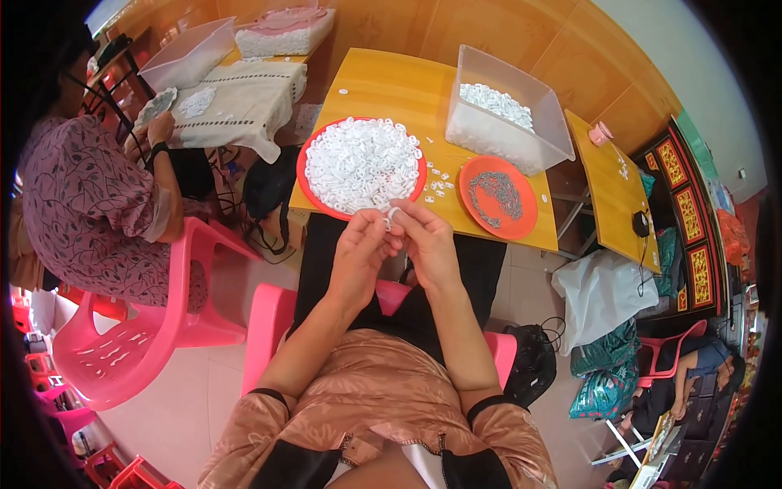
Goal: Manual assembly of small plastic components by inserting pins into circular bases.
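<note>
Both my hands meet just over the near edge of the yellow table (pixel 391 69). My right hand (pixel 430 244) pinches a small white plastic piece (pixel 394 213) between thumb and fingers. Close against it, my left hand (pixel 358 248) has its thumb and fingertips pressed together; whatever they grip is too small to make out. Just beyond my hands lies a red round tray (pixel 304 181), heaped with small white plastic pieces (pixel 358 159). To its right is an orange plate (pixel 472 196) bearing a pile of small grey metal parts (pixel 498 196).
Several loose white pieces (pixel 436 186) lie between tray and plate. A clear plastic bin (pixel 509 147) of white pieces stands behind. At left, another person (pixel 106 204) sits in a pink chair (pixel 175 301) by a cloth-covered table (pixel 252 106). A white bag (pixel 603 293) is at right.
</note>
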The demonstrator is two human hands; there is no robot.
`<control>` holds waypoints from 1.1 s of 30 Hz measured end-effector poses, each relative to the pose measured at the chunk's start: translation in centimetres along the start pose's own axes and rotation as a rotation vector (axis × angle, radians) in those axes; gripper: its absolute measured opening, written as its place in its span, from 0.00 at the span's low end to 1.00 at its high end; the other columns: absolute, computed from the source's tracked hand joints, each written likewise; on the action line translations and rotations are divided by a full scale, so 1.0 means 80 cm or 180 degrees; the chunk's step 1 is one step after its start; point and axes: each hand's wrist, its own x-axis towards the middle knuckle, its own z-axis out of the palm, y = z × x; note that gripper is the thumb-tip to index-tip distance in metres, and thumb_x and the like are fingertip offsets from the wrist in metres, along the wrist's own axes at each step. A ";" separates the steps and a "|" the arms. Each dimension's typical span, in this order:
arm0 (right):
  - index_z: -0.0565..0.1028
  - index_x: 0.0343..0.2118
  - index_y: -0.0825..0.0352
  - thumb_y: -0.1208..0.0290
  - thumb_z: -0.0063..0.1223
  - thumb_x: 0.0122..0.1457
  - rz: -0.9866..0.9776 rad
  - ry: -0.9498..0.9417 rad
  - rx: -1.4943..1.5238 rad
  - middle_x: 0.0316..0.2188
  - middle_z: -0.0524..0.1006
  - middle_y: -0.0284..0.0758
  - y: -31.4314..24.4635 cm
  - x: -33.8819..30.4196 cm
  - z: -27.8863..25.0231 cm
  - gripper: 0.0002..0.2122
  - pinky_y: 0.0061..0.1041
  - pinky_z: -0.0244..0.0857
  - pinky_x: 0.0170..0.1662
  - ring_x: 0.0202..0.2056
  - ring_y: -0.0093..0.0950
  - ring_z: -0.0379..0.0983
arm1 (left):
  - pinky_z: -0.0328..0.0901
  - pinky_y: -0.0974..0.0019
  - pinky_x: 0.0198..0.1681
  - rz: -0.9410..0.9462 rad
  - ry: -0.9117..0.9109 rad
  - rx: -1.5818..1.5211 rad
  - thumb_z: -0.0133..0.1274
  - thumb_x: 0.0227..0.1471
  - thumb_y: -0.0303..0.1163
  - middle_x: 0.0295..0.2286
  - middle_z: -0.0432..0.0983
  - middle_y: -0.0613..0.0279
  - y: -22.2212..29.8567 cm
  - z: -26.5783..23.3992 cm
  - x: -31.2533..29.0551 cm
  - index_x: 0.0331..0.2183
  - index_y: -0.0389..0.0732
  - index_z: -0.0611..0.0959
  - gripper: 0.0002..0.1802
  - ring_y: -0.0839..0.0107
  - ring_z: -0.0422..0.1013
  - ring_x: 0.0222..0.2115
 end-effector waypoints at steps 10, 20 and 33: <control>0.74 0.36 0.71 0.77 0.55 0.53 -0.0098 0.0133 0.0111 0.26 0.76 0.32 0.009 -0.019 -0.012 0.08 0.12 0.62 0.28 0.24 0.16 0.69 | 0.62 0.75 0.34 0.0095 0.0009 0.0268 0.46 0.57 0.32 0.28 0.73 0.66 0.007 0.006 -0.002 0.33 0.41 0.72 0.05 0.80 0.67 0.29; 0.72 0.37 0.69 0.78 0.55 0.53 -0.0266 0.0500 0.0478 0.29 0.77 0.33 -0.002 -0.028 0.001 0.09 0.14 0.65 0.29 0.28 0.18 0.73 | 0.62 0.78 0.31 0.0167 0.0437 0.0569 0.50 0.54 0.30 0.27 0.74 0.66 -0.001 0.009 -0.007 0.33 0.39 0.73 0.06 0.81 0.69 0.26; 0.72 0.41 0.71 0.77 0.53 0.54 -0.0199 0.0365 0.0581 0.32 0.77 0.34 -0.003 -0.030 0.004 0.11 0.15 0.67 0.31 0.29 0.18 0.73 | 0.63 0.78 0.30 0.0438 0.0478 0.0705 0.49 0.55 0.28 0.27 0.74 0.64 -0.003 0.008 -0.005 0.33 0.37 0.73 0.05 0.80 0.70 0.26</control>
